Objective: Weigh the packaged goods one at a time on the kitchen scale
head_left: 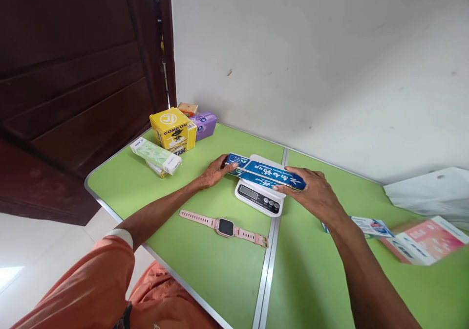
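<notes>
A long blue toothpaste box (264, 170) is gripped at both ends over a white digital kitchen scale (260, 198). My left hand (215, 171) pinches its left end, thumb on the near side. Around the right end close the fingers and thumb of my right hand (313, 192). The box covers most of the weighing plate; whether it rests on the plate I cannot tell. Below the plate, the scale's dark display and buttons show. A pink smartwatch (224, 227) with its strap laid out flat lies on the table in front of the scale.
On the green folding table (227, 275), a yellow box (172, 128), a purple pack (205, 125) and a pale green box (156, 155) sit at back left. To the right lie a pink box (427, 241) and a blue-white box (372, 227), near white sheet-like material (428, 194). A wall stands behind.
</notes>
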Demonstrator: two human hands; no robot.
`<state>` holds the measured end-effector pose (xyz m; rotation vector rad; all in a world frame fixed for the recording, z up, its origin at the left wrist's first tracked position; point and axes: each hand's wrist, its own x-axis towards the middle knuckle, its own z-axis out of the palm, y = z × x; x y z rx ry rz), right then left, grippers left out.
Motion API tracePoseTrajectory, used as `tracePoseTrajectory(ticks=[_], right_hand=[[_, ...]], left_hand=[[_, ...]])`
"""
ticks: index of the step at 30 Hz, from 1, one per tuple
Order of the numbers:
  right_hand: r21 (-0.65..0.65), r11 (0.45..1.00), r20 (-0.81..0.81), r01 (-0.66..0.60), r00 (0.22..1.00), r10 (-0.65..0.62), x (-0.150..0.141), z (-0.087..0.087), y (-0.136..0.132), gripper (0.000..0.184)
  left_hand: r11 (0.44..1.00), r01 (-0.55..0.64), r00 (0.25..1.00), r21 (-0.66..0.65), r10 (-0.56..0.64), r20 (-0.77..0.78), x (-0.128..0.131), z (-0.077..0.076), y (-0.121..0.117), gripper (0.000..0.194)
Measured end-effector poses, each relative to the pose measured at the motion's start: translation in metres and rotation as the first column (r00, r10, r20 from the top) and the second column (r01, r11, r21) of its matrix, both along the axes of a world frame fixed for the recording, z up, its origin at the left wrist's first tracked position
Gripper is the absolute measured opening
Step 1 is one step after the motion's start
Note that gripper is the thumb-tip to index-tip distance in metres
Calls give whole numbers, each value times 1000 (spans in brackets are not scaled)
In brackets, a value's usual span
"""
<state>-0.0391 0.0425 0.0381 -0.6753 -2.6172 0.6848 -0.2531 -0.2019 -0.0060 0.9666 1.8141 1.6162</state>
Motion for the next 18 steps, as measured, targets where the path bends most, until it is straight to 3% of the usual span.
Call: tracePoseTrajectory(ticks=[4,9,14,16,18], right_hand=[[-36,999,104,28,994,-24,-1,19,-16,70],[-12,1000,44,-15,999,16,1,31,-33,64],[19,996,-123,-91,988,92,-9,42,-72,65],[1,984,-203,-176,964,173,-23,47,-101,65],[-17,964,-267,-265,931,251,-46,50,-135,63]], left_hand=[[1000,11,990,8,-12,144,-4,5,3,74],[998,-65,966,13,59,253,7,17,-11,80],[966,-241,970,93,236,61,21,64,-80,80],[929,-354,933,110,359,-37,20,81,-114,77],[867,-479,862,140,494,-110,9,90,-146,75]])
